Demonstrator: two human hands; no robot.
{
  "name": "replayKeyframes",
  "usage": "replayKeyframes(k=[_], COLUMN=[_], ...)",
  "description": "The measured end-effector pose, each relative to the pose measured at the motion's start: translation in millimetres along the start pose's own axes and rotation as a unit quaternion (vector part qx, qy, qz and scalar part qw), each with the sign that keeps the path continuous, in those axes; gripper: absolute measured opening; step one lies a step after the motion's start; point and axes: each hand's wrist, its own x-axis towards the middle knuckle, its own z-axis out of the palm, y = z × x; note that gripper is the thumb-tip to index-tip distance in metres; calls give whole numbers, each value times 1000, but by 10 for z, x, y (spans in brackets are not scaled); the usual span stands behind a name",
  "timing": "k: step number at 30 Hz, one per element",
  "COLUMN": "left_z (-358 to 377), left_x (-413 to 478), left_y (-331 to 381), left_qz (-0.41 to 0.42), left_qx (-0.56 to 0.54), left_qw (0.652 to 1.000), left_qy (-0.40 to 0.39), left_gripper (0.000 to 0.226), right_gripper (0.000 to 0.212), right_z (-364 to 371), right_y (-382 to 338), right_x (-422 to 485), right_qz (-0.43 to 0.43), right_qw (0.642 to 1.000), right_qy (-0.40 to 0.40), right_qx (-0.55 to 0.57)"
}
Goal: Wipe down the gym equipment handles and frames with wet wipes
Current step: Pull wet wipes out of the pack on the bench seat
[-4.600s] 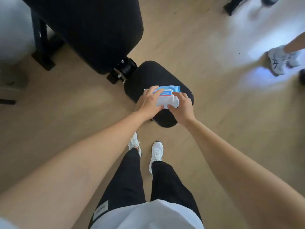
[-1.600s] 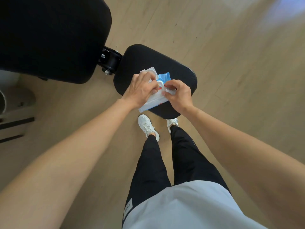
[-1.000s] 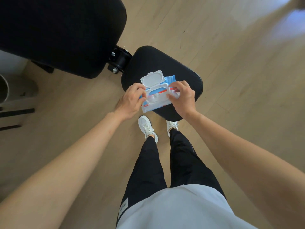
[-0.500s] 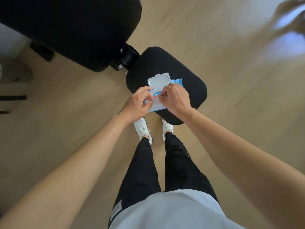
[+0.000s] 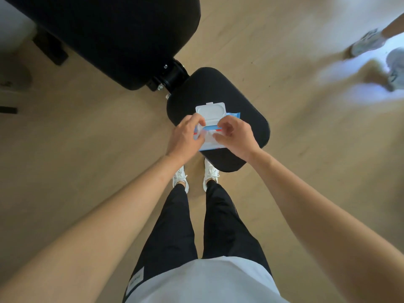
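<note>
A blue and white pack of wet wipes (image 5: 213, 143) is held over the small black seat pad (image 5: 238, 99) of a gym bench. Its white flip lid (image 5: 211, 112) stands open, hinged away from me. My left hand (image 5: 185, 136) grips the pack's left end. My right hand (image 5: 235, 134) is over the pack's opening, thumb and fingers pinching at a white wipe (image 5: 210, 134) there. The bench's large black back pad (image 5: 113, 36) fills the upper left, joined to the seat by a metal hinge (image 5: 169, 76).
My legs in black trousers and white shoes (image 5: 209, 173) stand right at the seat's near edge. Another person's feet (image 5: 369, 43) in white trainers are at the far right on the wooden floor. The bench's black frame foot (image 5: 51, 49) shows at upper left.
The pack's lid was flipped open about a second ago. My right hand moved from the pack's right edge onto its opening and now pinches at a wipe.
</note>
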Motion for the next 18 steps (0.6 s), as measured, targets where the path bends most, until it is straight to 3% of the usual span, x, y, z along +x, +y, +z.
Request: replayKeyframes(k=[2, 4, 11, 15, 18], left_z=[11, 24, 42, 76, 63], left_x=[-17, -32, -51, -75, -101], left_y=[-42, -88, -23, -26, -56], left_qz=[10, 15, -3, -13, -14], left_qx=[0, 5, -11, -14, -15], left_qw=[1000, 999, 1000, 1000, 1000], left_qy=[-18, -33, -24, -15, -18], left_gripper=[19, 22, 19, 22, 23], right_gripper=[19, 11, 3, 25, 12], right_z=[24, 60, -11, 25, 32], right_y=[-37, -66, -38, -43, -87], right_x=[6, 31, 30, 29, 62], right_qz=[-30, -38, 9, -18, -55], right_qw=[999, 996, 999, 997, 994], right_qy=[-5, -2, 5, -10, 7], right_qx=[-44, -85, -34, -71, -93])
